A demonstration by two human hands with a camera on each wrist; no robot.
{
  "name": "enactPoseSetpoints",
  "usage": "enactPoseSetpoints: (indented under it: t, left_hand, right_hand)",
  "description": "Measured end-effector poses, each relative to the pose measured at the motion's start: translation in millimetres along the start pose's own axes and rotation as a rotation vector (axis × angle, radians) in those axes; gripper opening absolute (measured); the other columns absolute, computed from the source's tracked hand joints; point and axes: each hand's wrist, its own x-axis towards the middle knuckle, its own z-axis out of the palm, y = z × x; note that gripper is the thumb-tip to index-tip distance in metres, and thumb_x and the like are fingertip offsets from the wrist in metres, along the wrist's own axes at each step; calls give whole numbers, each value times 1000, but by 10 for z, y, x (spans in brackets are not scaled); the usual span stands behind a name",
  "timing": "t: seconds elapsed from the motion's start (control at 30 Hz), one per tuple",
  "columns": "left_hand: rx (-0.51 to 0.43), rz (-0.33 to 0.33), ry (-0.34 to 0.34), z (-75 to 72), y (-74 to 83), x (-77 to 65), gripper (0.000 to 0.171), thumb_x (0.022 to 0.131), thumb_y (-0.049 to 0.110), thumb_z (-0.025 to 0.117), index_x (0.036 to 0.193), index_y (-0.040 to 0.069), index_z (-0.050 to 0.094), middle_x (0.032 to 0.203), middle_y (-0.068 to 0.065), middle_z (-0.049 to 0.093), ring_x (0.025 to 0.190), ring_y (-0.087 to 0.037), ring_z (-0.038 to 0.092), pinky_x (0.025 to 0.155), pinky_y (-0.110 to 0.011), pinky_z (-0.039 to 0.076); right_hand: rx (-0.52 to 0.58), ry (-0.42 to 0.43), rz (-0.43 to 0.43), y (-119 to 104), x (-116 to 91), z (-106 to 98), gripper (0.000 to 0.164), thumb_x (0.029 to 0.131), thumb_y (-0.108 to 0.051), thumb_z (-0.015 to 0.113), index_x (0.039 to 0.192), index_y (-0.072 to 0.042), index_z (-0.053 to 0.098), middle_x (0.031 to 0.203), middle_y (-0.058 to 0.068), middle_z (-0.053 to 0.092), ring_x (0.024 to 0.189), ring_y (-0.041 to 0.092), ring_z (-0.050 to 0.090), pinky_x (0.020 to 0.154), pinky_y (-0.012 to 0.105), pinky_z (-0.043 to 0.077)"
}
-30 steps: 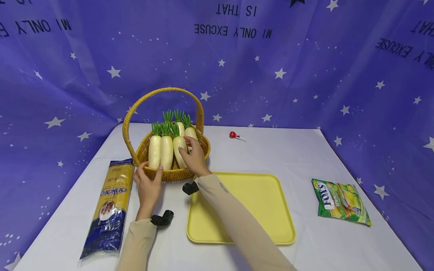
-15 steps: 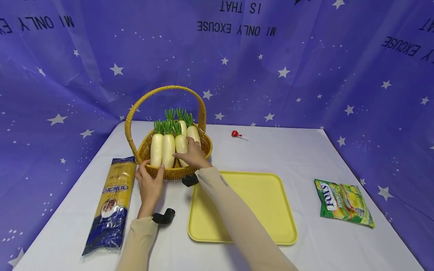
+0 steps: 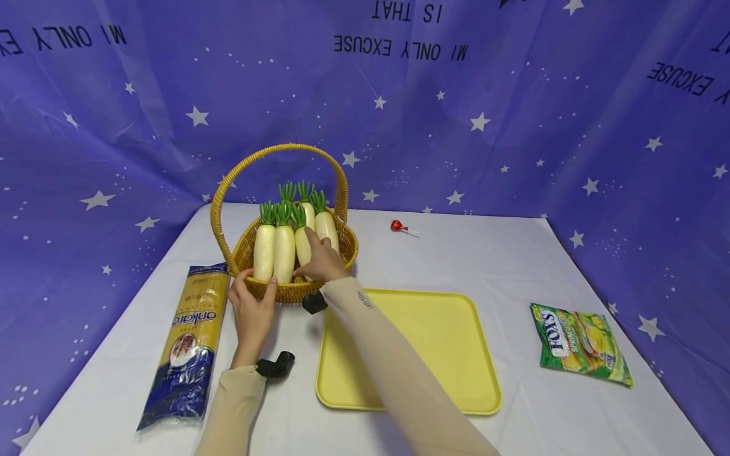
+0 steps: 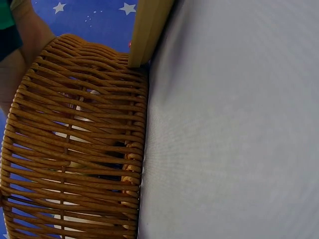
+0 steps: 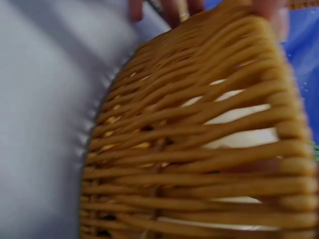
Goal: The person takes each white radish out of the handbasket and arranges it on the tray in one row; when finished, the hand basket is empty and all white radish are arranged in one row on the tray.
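A wicker basket (image 3: 293,292) with a tall arched handle holds several white radishes (image 3: 264,252) with green tops. My left hand (image 3: 253,316) grips the basket's front left rim, thumb at the rim and fingers outside the wall; these fingers (image 5: 172,11) show at the top of the right wrist view. Reaching over the front right rim, my right hand (image 3: 326,261) holds the front right radish (image 3: 302,246), index finger on its upper part and thumb low at its left side. Woven wall (image 4: 75,134) fills much of the left wrist view and hides the grasp.
Right of the basket lies a yellow tray (image 3: 433,354), partly under my right sleeve. An ankara pasta pack (image 3: 191,335) lies at left. A red lollipop (image 3: 396,225) is at the back, and a green FOX'S candy bag (image 3: 582,344) at right.
My right hand has shifted over the front right radish, its index finger moving up and its thumb down along it. The left hand stays on the rim. The view shifts slightly.
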Motion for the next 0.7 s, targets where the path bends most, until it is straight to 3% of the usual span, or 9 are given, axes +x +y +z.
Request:
enactPoseSetpoints:
  t: [0.1,0.17,0.33,0.7]
  left_hand:
    - [-3,-1,-3,1,-6,2,60,85,48,53,131,18,30,135,-23,23,118,-44,36,94,-57,30]
    - [-5,-2,-4,2,-9,4,60,85,47,53,131,17,30,135,-23,23,119,-44,36,95,-56,30]
    - [-4,4,-2,5,-11,4,59,85,47,53,131,18,30,136,-23,23,119,-44,35,94,-57,30]
    - [-7,14,12,12,-25,11,59,85,47,54,130,18,31,135,-23,24,120,-44,35,96,-56,30]
  right_hand:
    - [-53,15,8,-14,-1,28,101,70,-24,78,144,-36,11,133,13,39,71,22,57,56,31,44]
    - [-94,30,8,-17,1,38,99,71,-21,76,144,-36,11,130,12,41,64,19,53,52,29,40]
    - [-124,57,7,-13,2,46,95,73,-13,70,144,-35,12,126,10,45,63,19,51,49,29,38]
    - [-44,96,-26,38,32,56,97,67,-16,73,144,-33,16,117,10,50,70,18,51,53,28,39]
